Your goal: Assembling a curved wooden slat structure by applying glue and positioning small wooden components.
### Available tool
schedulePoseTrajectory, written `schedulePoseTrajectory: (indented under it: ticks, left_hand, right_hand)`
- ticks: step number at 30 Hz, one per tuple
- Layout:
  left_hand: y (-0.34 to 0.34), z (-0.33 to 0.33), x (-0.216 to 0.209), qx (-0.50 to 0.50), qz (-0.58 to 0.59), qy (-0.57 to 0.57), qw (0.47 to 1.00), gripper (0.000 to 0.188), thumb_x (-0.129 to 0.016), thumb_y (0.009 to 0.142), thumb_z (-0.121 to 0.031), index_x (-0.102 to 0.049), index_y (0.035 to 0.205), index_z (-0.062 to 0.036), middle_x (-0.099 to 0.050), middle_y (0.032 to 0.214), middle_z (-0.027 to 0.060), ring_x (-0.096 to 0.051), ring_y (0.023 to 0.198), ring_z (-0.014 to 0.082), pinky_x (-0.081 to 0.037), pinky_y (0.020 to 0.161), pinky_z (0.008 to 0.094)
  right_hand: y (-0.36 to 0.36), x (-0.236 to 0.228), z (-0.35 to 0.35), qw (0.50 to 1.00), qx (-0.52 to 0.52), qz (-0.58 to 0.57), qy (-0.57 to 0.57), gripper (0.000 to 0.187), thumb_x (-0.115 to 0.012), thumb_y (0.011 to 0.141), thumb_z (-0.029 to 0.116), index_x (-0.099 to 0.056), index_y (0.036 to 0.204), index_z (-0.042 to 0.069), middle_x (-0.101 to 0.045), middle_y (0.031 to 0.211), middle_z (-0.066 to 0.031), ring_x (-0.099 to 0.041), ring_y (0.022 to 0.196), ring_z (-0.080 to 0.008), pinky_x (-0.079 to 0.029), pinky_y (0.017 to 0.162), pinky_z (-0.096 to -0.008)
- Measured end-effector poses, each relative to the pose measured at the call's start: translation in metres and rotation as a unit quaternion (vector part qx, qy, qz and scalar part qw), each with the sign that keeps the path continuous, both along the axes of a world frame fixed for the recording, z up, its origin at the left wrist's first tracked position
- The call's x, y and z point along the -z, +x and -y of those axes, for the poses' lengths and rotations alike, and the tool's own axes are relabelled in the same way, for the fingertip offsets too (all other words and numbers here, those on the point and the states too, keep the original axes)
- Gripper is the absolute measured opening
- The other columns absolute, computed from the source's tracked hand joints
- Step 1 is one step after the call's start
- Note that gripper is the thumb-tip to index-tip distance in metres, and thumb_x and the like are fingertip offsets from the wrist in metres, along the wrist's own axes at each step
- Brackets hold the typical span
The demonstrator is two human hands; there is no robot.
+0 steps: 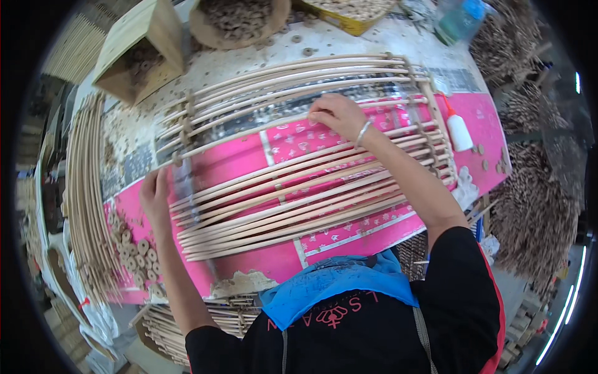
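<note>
A long, thin wooden rod (249, 133) crosses the middle of the work between two groups of similar rods. My left hand (154, 192) pinches near its left end. Farther right, my right hand (339, 117) has its fingers closed on the same rod. Beyond it lies the far group of rods (299, 70), with small wooden rings (185, 121) strung across their left ends. The near group of rods (293, 215) fans out over the pink table cover (249, 262), its right ends joined by rings (430, 146) beside an upright side piece.
Loose wooden rings (140, 257) lie at the left. Beside them rests a bundle of rods (84, 187). At the back are a wooden box (159, 37), a tub of small pieces (204, 34) and a yellow tray (355, 26). A white glue bottle (460, 132) lies right.
</note>
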State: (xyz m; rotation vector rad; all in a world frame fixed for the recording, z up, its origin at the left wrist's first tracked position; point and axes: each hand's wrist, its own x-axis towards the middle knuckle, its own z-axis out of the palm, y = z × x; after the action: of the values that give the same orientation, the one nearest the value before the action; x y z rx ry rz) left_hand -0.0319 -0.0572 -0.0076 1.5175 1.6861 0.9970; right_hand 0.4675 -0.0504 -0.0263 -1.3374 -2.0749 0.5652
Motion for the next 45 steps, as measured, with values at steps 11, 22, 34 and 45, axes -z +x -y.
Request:
schedulePoseTrajectory:
  ticks: [11,22,34,45]
  left_hand:
    - [0.046,-0.012,-0.013,0.148,-0.309,0.198,0.918,0.04,-0.078,0.086,-0.022,-0.071,0.125,-0.0187,-0.066,0.121,0.0029,-0.06,0.115,0.0287,-0.045,0.099,0.0432]
    - [0.057,-0.025,-0.001,0.101,-0.311,0.195,0.925,0.039,-0.083,0.08,-0.024,-0.073,0.118,-0.0207,-0.067,0.111,-0.0006,-0.062,0.108,0.0255,-0.047,0.092,0.0433]
    - [0.063,-0.025,0.005,0.084,-0.318,0.196,0.924,0.042,-0.085,0.079,-0.021,-0.071,0.119,-0.0198,-0.066,0.11,-0.0002,-0.063,0.108,0.026,-0.047,0.092,0.0429]
    - [0.016,0.003,-0.006,0.014,-0.209,0.173,0.962,0.032,-0.071,0.096,-0.012,-0.069,0.127,-0.004,-0.07,0.109,0.0142,-0.067,0.105,0.0294,-0.052,0.093,0.0403]
  right_hand:
    - [0.004,-0.011,0.007,0.998,0.019,0.013,-0.063,0.021,-0.071,0.098,0.022,-0.071,0.097,0.001,-0.066,0.088,-0.0101,-0.063,0.084,-0.0248,-0.049,0.079,-0.0352]
    - [0.002,-0.012,0.004,0.999,0.041,0.014,-0.008,0.016,-0.078,0.091,0.016,-0.069,0.095,0.003,-0.064,0.088,-0.0094,-0.062,0.086,-0.0254,-0.05,0.078,-0.0355]
    - [0.001,-0.009,0.0,0.992,0.063,0.087,0.068,0.015,-0.076,0.089,0.023,-0.074,0.092,0.008,-0.065,0.089,-0.0071,-0.063,0.092,-0.0289,-0.049,0.082,-0.0419]
    - [0.007,-0.034,0.038,0.991,0.087,0.047,0.095,0.015,-0.076,0.09,0.017,-0.073,0.101,0.008,-0.067,0.094,-0.0085,-0.064,0.094,-0.0289,-0.049,0.085,-0.0408]
